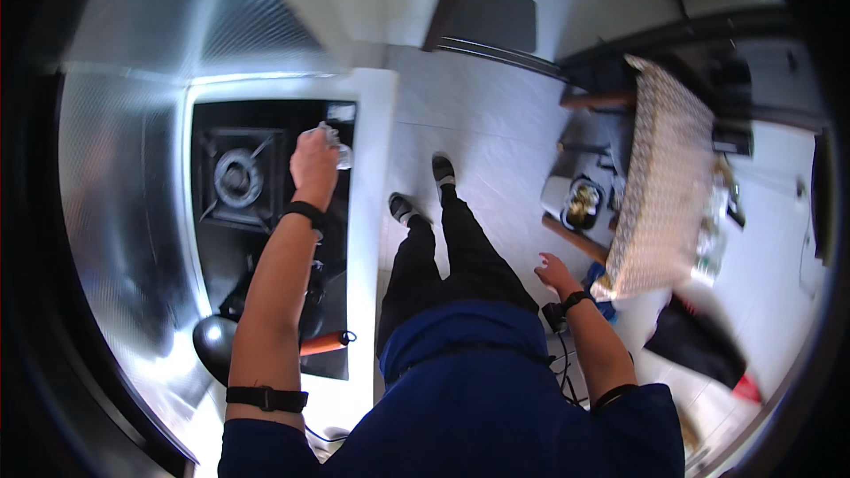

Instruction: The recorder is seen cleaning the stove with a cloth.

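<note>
My left hand (315,162) is closed around a crumpled, clear-looking piece of plastic or a wipe (342,154), over the right side of a black gas cooktop (272,113). What exactly it grips is blurred. Left of this hand is a burner with its pan support (238,178). Beneath my left forearm, a dark wok or pan (216,345) with an orange-brown handle (324,343) lies on the near part of the cooktop. My right hand (552,272) hangs at my side with its fingers apart and nothing in it.
A white counter edge (369,212) borders the cooktop, and a metallic wall covering (119,179) rises at left. On the right stand a table with a patterned cloth (664,192) and a lined bin (558,202) holding waste. A dark mat (491,16) lies beyond the doorway.
</note>
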Available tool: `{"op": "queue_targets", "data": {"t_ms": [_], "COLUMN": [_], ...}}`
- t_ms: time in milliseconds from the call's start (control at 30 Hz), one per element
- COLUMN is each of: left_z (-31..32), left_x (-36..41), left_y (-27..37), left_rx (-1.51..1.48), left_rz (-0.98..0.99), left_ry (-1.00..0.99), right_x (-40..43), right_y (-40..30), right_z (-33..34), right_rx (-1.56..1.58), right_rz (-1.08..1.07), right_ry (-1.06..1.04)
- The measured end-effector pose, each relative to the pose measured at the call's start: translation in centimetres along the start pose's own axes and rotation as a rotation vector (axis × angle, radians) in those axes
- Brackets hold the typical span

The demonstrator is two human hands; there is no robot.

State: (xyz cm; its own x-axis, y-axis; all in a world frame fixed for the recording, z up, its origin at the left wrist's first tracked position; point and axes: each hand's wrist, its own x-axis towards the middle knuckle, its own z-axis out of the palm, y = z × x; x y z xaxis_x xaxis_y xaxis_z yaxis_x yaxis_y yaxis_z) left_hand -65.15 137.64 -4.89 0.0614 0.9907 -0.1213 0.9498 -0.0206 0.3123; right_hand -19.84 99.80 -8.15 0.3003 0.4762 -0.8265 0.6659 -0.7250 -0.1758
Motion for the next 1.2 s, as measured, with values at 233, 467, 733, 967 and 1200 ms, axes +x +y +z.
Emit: {"op": "queue_targets", "data": {"t_ms": [233,467,733,967,1200], "left_z": [1.6,12.0,28.8,43.4,55.7], "left_x": [1.1,-4.5,-19.7,-29.1,-29.8], "left_y": [7.5,20.6,43.2,58.1,56.7], "left_rx": [-0.082,-0.29,-0.673,-0.757,-0.701], "left_rz": [0.258,0.463,0.173,-0.233,0.025], "left_ry": [-0.087,-0.355,-0.853,-0.952,-1.129], "right_x": [-3.4,-4.8,-7.2,-14.8,-18.3], "right_y": [6.3,12.7,31.1,41.7,43.4], "right_z": [4.6,6.7,16.0,18.9,21.9], "right_rx": [0.28,0.525,0.897,1.356,1.582], "right_rz": [0.069,0.113,0.268,0.679,0.915], "right_ry": [0.043,0.134,0.318,0.298,0.093]}}
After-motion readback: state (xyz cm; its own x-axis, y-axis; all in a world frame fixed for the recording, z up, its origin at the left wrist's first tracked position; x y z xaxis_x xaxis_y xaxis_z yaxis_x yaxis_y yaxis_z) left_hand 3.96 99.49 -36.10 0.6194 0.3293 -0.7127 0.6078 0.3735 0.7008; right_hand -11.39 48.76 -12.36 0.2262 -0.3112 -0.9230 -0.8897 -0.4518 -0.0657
